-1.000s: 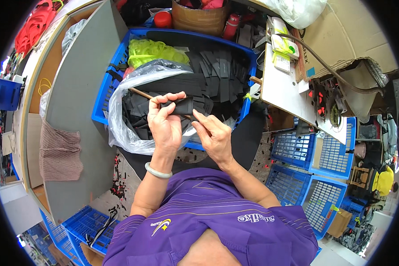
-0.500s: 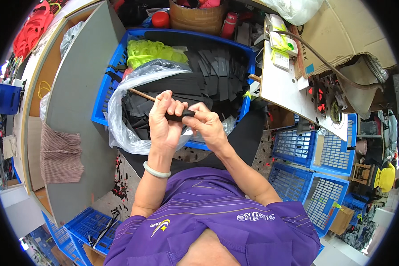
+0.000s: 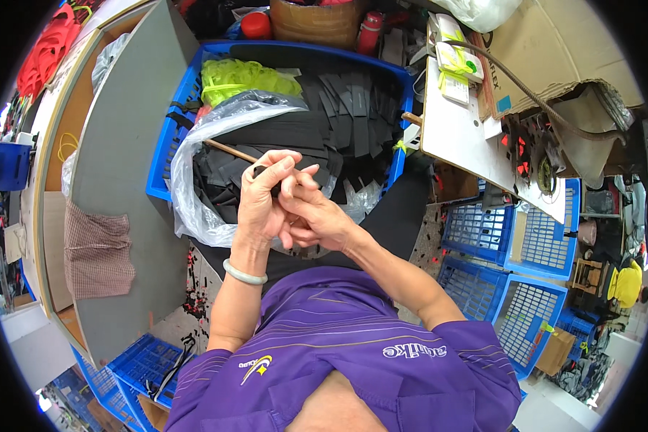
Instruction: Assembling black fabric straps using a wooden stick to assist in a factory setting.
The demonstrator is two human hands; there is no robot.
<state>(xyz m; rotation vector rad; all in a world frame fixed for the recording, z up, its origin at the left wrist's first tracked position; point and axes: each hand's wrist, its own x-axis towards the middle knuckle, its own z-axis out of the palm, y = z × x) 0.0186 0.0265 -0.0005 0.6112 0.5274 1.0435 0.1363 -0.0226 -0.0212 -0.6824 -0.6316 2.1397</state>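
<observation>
My left hand [image 3: 258,205] has its fingers bent around a thin wooden stick [image 3: 227,149], whose far end points up and left over the bin. A small bit of black material [image 3: 259,171] shows between the left fingers; the rest of it is hidden. Pressed against the left palm and fingers is my right hand [image 3: 315,210], its fingers curled; whatever they grip cannot be made out. Below both hands lies a clear plastic bag [image 3: 187,194] full of black strips [image 3: 281,137], inside a blue plastic bin [image 3: 167,122].
Neon-yellow straps [image 3: 248,83] and stacked dark strips share the bin. On the left stands a grey panel [image 3: 140,173] with a checked cloth [image 3: 99,252]. A white board [image 3: 453,137] juts in at the right, above blue crates [image 3: 475,234]. Scraps litter the floor.
My hands have come together, the right folding lower against the left. The black piece held between them is now mostly hidden. The stick stays in the left hand.
</observation>
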